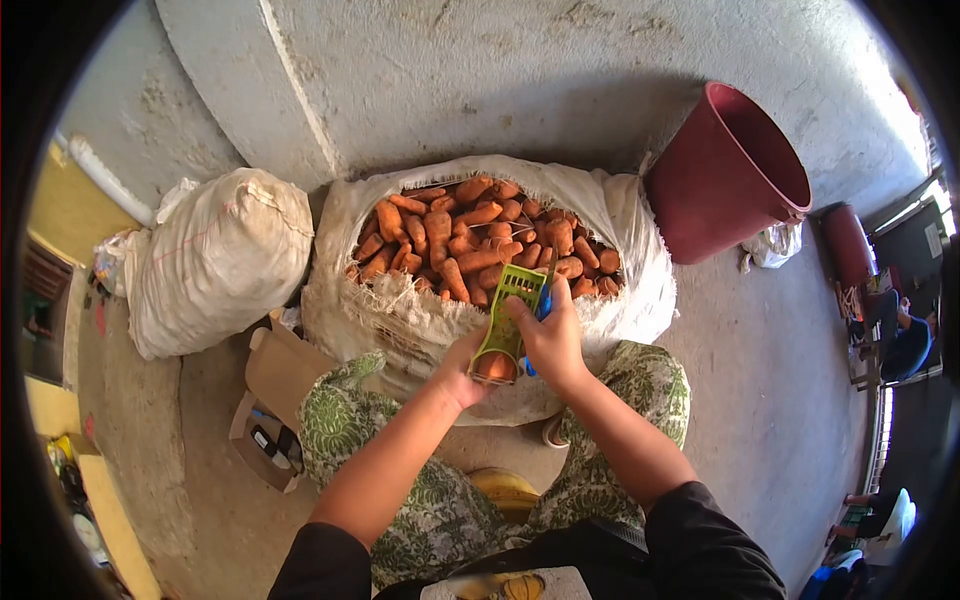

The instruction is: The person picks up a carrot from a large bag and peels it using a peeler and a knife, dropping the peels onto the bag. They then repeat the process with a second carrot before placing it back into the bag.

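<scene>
A green slotted plastic tool [517, 290] is held between my two hands, above the front edge of an open white sack [640, 290] full of carrots [440, 232]. My left hand [467, 375] is closed round its lower end, where an orange carrot piece [495, 367] shows in the round opening. My right hand [553, 335] grips a blue-handled tool [543, 303] with a thin dark blade pointing up, and its thumb presses on the green tool. The fingers under the green tool are partly hidden.
A tied white sack [225, 260] stands at the left, and a dark red bucket [700, 180] leans at the right. An open cardboard box [285, 375] lies on the floor near my left knee. Other people [905, 340] are at the far right.
</scene>
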`<control>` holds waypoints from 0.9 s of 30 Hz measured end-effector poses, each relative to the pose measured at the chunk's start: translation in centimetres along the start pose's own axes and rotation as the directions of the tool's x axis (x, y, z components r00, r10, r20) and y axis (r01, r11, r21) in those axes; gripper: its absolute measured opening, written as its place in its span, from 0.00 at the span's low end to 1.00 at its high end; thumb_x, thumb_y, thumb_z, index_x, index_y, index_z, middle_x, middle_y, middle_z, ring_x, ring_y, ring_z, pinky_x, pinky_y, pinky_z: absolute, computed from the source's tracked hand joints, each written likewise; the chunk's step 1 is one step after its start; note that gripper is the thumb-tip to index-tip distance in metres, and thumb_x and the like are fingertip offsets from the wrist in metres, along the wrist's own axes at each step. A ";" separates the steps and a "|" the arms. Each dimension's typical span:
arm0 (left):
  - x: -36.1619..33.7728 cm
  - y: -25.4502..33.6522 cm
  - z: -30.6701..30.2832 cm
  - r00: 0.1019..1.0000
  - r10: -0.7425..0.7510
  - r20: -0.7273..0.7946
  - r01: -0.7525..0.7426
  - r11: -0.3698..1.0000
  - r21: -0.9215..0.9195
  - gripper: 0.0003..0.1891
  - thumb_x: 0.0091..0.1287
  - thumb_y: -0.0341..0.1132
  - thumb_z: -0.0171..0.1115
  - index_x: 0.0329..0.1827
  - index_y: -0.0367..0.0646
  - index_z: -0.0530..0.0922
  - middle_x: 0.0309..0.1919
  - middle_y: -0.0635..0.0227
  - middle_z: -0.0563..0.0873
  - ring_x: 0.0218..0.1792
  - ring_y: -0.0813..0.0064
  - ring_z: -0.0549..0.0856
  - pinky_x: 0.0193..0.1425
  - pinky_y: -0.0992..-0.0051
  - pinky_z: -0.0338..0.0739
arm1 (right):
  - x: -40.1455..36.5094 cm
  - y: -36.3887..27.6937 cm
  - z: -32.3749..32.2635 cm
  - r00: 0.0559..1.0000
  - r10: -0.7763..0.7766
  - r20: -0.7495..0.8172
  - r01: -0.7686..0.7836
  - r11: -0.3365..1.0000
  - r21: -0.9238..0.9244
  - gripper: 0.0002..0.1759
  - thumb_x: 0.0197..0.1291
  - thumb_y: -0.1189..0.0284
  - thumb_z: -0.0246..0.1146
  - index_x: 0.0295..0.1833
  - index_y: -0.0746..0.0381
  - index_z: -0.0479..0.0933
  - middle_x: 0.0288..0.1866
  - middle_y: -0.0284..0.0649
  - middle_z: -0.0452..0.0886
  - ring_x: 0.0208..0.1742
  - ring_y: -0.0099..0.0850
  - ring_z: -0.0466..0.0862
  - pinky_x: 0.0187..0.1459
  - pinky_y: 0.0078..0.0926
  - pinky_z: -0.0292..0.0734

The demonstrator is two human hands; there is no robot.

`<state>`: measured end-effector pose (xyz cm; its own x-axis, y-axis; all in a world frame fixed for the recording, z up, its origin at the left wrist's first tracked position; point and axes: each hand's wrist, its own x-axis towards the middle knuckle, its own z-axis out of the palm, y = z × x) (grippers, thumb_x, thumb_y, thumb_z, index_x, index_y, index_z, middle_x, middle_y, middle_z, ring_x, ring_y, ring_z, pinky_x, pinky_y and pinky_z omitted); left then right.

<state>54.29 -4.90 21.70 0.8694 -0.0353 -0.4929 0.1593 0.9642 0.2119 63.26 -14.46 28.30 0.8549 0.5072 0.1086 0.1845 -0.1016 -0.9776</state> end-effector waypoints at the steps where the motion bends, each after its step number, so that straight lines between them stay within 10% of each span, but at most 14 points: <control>1: -0.1 0.1 0.1 1.000 -0.014 0.016 0.014 1.000 -0.021 0.16 0.71 0.41 0.44 0.54 0.42 0.71 0.44 0.63 0.81 0.44 0.67 0.82 0.44 0.62 0.80 | -0.1 -0.2 0.0 1.000 0.002 0.001 -0.002 1.000 -0.001 0.16 0.57 0.76 0.63 0.49 0.66 0.66 0.37 0.38 0.78 0.37 0.23 0.78 0.38 0.21 0.75; 20: -1.0 -0.2 1.4 0.998 0.061 -0.008 -0.061 0.997 0.046 0.17 0.71 0.42 0.45 0.52 0.38 0.71 0.40 0.62 0.81 0.37 0.69 0.83 0.38 0.68 0.81 | 0.4 0.3 -0.4 1.000 0.016 0.013 -0.014 0.996 -0.086 0.22 0.57 0.73 0.63 0.54 0.68 0.65 0.38 0.47 0.81 0.38 0.31 0.81 0.38 0.27 0.76; 27: -2.4 0.3 1.8 0.965 -0.149 0.217 0.092 0.963 0.252 0.20 0.72 0.46 0.45 0.54 0.37 0.69 0.39 0.61 0.78 0.38 0.71 0.80 0.34 0.71 0.79 | 8.2 7.5 -7.0 0.905 -0.058 -0.422 -0.060 0.964 -0.259 0.22 0.59 0.69 0.63 0.54 0.68 0.65 0.38 0.47 0.79 0.33 0.33 0.80 0.36 0.27 0.75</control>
<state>53.06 -4.99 24.43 0.9164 -0.2347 -0.3241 0.3514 0.8593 0.3715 75.09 -17.06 23.08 0.9675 0.1033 0.2308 0.2526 -0.3499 -0.9021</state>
